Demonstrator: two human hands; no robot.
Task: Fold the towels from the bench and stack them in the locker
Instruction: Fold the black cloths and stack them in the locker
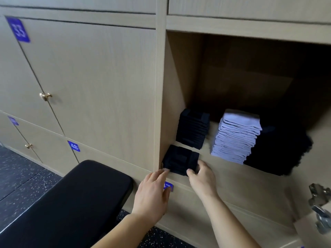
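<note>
Placement: folded dark towel [179,159] at the locker's [223,176] front-left corner.
Right hand [202,178] pinches its edge, left hand [152,196] touches flat-fingered; next, release it square.

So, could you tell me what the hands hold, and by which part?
The right hand pinches the folded dark towel at its near right corner; the left hand's fingers only touch its near left edge.
</note>
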